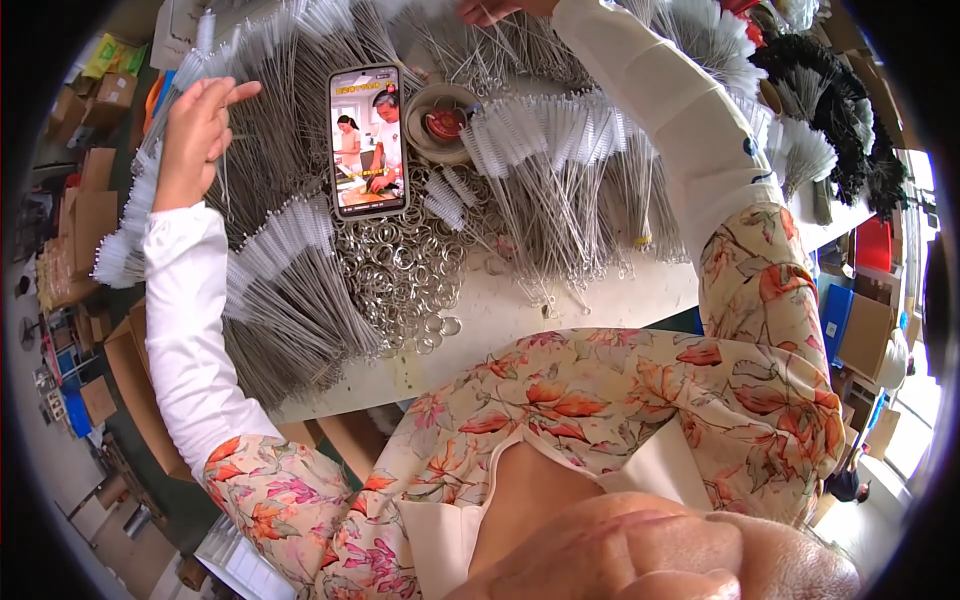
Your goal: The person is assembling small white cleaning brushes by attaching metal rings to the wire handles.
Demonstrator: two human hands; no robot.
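Note:
My left hand (197, 135) is raised over the left side of the table. Its index finger points out to the right and the other fingers are curled in. A thin wire shows just below the fingers, but I cannot make out what they hold. At the top edge my right hand (490, 10) reaches over the far brushes, partly cut off, so its grip is hidden. Thin wire-handled brushes (545, 180) with white bristles lie in bundles across the table. A heap of metal split rings (405, 270) sits in the middle, with a few small brush heads (445, 200) beside it.
A phone (368, 140) playing a video stands upright by the rings. Next to it is a round bowl (425, 150) with a red round item (445, 123) inside. Black-bristled brushes (850, 120) are piled at the far right. Cardboard boxes (85, 225) stand on the left.

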